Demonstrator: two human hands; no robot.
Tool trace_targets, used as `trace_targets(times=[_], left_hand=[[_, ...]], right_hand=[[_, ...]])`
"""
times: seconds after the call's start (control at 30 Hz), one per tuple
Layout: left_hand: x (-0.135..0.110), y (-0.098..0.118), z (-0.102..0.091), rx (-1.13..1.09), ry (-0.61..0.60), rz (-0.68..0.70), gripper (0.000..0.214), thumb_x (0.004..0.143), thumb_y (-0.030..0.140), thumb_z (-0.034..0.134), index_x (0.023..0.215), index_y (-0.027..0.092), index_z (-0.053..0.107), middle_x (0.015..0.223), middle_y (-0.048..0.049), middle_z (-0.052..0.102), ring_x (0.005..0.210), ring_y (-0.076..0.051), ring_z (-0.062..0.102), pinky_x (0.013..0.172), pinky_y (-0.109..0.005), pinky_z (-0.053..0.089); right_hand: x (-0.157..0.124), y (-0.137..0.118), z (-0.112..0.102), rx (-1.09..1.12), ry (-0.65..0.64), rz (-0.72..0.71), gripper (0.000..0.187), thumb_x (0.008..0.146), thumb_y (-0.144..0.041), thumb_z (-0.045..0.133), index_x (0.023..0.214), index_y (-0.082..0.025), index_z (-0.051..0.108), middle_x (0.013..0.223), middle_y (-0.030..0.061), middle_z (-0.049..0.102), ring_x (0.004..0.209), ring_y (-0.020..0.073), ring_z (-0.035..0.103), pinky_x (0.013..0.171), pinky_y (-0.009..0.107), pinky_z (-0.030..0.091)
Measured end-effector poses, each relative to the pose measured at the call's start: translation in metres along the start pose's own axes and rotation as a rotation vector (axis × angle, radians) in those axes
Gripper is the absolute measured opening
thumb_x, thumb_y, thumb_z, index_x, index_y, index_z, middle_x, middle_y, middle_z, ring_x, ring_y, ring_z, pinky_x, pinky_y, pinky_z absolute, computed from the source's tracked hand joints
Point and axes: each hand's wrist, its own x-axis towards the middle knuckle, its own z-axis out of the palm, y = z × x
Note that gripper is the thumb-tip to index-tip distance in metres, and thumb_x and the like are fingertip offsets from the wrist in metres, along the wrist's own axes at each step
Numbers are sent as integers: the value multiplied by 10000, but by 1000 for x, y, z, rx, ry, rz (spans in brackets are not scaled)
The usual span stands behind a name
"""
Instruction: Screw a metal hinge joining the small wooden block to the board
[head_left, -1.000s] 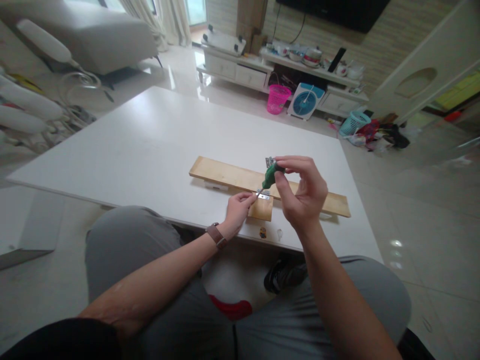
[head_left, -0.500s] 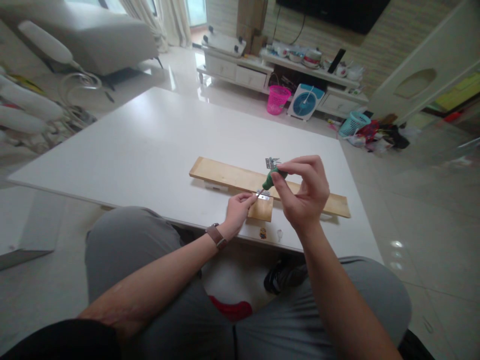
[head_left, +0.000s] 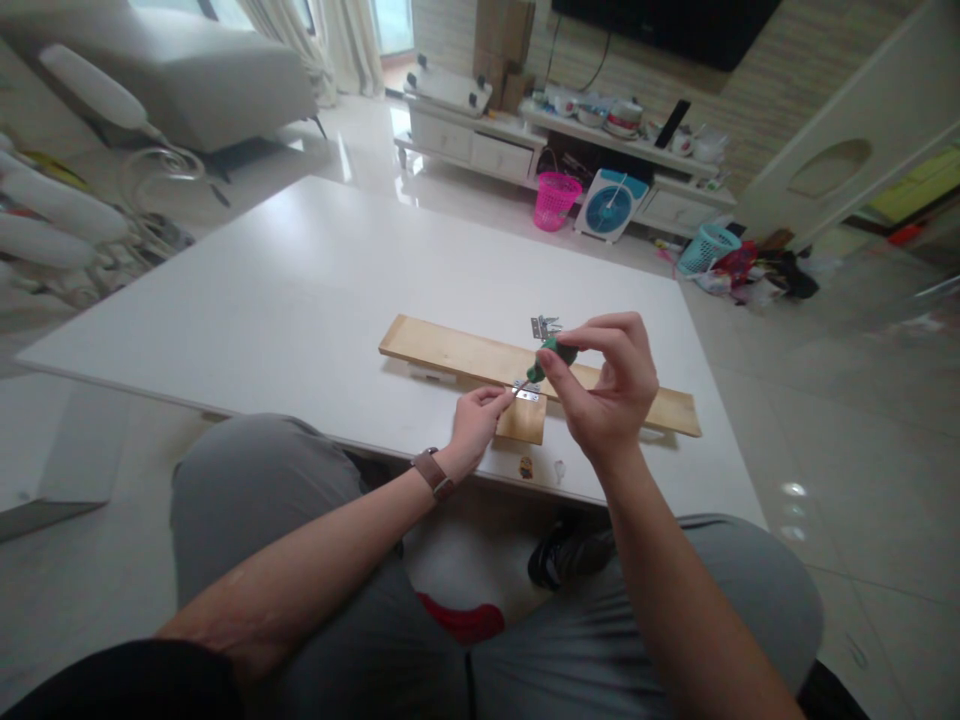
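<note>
My right hand is closed around the green handle of a screwdriver, held at a slant. The shaft runs down to a silver metal hinge, which lies where a long wooden board meets a short wooden piece. With fingertips pinched at the hinge's left end, close to the screwdriver tip, my left hand rests by the short piece. Whether it holds a screw there is too small to make out. Other metal hardware lies behind the long board.
The boards lie on a white table, the long one raised on white supports. A small cartoon figure and a small clear item sit near the front edge. Beyond the table are a pink basket and a blue fan.
The screwdriver handle has turned slightly in my right hand, whose fingers have shifted a little. My left hand and the boards look unmoved.
</note>
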Motion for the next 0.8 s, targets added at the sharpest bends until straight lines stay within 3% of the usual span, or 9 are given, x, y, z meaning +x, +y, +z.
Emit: trace_targets(times=[0.07,0.2,0.4,0.63,0.8], left_hand=[[0,0,0,-2,-4,5,319,651,434,929,773,166,807,794,-70,776,748,-189,630,727,-313,474],[1,0,0,8,-7,25,316,660,441,924,758,166,804,794,-67,771,760,-189,634,752,-315,474],[1,-1,-1,24,-1,15,315,673,433,919,801,162,825,818,-74,782,746,-184,628,725,-310,468],[1,-1,0,-5,-4,15,316,659,433,925,781,162,817,816,-76,786,759,-188,641,754,-315,479],[0,4,1,19,-4,6,319,662,439,911,776,154,821,795,-79,777,730,-185,621,712,-313,472]], right_hand=[[0,0,0,15,-38,3,70,969,-226,751,1031,-257,764,1020,53,751,959,219,729,787,404,628],[0,-2,0,65,-103,4,184,1027,-188,616,1118,-265,757,1130,76,819,1074,245,770,846,439,645],[0,-2,0,-31,-9,12,50,939,-252,803,980,-267,779,937,35,713,855,200,705,736,390,621],[0,-2,-1,107,-105,9,187,1018,-173,643,1118,-268,771,1131,75,811,1078,250,765,858,441,629],[0,0,1,32,-7,16,130,895,-201,857,978,-260,776,917,22,710,846,192,666,771,383,580]])
